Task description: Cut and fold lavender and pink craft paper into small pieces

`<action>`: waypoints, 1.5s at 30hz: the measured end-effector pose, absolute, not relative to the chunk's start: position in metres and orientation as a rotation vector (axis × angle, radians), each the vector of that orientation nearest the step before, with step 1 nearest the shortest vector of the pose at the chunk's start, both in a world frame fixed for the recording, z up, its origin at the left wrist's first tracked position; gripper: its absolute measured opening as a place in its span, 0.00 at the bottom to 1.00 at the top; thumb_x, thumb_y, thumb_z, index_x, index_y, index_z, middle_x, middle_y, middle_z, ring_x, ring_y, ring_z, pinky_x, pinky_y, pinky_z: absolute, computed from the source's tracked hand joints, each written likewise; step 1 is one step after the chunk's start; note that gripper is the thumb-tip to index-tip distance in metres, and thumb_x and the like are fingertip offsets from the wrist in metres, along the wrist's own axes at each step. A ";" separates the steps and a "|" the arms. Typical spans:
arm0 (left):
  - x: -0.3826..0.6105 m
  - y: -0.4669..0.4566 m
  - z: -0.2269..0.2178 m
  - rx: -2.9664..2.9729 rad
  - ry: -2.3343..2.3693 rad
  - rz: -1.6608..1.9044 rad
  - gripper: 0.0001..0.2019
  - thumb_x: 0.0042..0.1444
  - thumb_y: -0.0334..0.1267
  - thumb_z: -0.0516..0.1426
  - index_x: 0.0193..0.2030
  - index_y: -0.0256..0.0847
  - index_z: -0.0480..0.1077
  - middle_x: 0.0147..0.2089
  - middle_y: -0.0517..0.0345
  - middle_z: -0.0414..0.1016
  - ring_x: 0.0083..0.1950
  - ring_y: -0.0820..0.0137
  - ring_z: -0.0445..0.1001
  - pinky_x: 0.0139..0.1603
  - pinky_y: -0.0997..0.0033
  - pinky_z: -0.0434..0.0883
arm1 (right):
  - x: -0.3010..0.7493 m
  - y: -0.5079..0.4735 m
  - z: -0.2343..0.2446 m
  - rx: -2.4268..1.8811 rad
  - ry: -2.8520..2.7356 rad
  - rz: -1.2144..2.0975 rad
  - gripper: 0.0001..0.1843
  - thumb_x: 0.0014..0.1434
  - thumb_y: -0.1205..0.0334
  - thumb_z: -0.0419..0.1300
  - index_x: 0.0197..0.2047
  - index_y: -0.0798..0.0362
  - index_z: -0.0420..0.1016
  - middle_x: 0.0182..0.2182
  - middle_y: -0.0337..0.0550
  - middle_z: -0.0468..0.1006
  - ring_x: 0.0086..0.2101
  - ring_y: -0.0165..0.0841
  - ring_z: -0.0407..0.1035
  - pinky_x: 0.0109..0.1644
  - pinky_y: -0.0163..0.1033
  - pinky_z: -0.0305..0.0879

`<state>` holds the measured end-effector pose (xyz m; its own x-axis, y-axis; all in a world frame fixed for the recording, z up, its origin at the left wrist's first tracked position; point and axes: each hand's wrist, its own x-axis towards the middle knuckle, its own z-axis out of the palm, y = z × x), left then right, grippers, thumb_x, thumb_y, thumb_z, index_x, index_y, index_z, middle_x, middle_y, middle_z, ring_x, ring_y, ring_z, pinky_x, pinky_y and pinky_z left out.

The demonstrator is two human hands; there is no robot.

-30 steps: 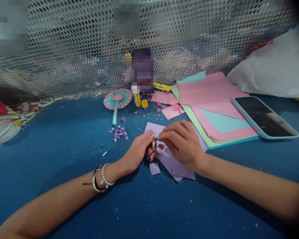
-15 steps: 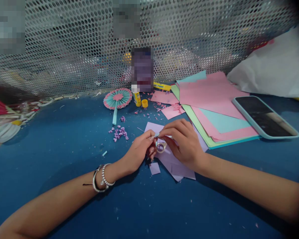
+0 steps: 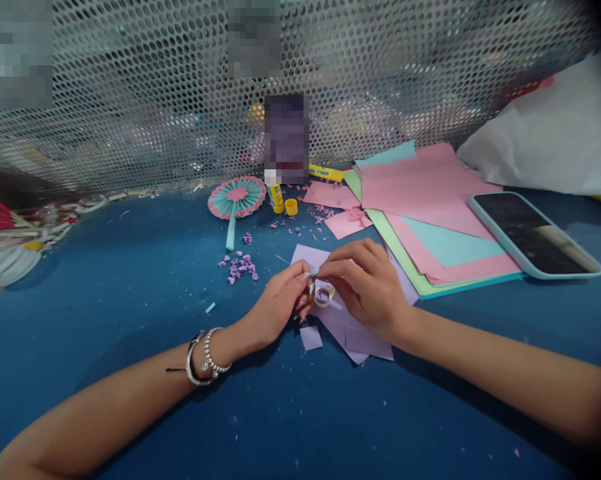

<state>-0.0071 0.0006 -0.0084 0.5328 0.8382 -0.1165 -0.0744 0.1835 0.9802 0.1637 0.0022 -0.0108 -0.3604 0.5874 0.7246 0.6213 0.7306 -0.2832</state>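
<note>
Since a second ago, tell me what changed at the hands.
Hardly anything. The right hand shifted its fingers slightly at the pinch; the left hand held steady. Both keep their grip on a small scrap above the lilac paper. The phone, paper stack, glue stick and paper fan stayed put.

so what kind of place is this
Probably a paper-craft worktable: a blue table strewn with coloured paper sheets, a glue stick, a folded paper fan, and the left hand and right hand pinched together over lilac paper.
</note>
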 end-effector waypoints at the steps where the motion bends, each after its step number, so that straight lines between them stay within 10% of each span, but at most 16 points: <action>1: -0.007 0.000 -0.008 1.253 0.787 0.746 0.12 0.62 0.41 0.45 0.28 0.41 0.54 0.20 0.69 0.52 0.19 0.79 0.56 0.20 0.79 0.59 | 0.164 0.002 -0.011 -0.914 -2.057 -0.048 0.07 0.57 0.71 0.54 0.37 0.51 0.69 0.34 0.41 0.73 0.34 0.33 0.62 0.36 0.40 0.56; 23: -0.007 -0.005 -0.007 1.726 1.005 0.689 0.09 0.63 0.38 0.42 0.33 0.40 0.57 0.18 0.68 0.61 0.18 0.79 0.62 0.22 0.78 0.64 | 0.162 -0.002 -0.009 -1.086 -1.913 0.509 0.11 0.58 0.64 0.56 0.45 0.51 0.71 0.40 0.44 0.71 0.42 0.35 0.63 0.44 0.42 0.61; 45: -0.006 -0.007 0.000 1.710 0.951 0.714 0.11 0.61 0.41 0.49 0.39 0.36 0.68 0.22 0.63 0.70 0.20 0.80 0.66 0.22 0.81 0.66 | 0.159 -0.001 -0.006 -1.047 -1.556 1.079 0.08 0.56 0.58 0.58 0.28 0.51 0.73 0.30 0.38 0.69 0.33 0.28 0.65 0.36 0.38 0.59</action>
<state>-0.0062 -0.0072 -0.0003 0.5143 0.8574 0.0210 0.2602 -0.1793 0.9488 0.1585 -0.0007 -0.0055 -0.1942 0.9559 0.2203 0.1289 0.2475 -0.9603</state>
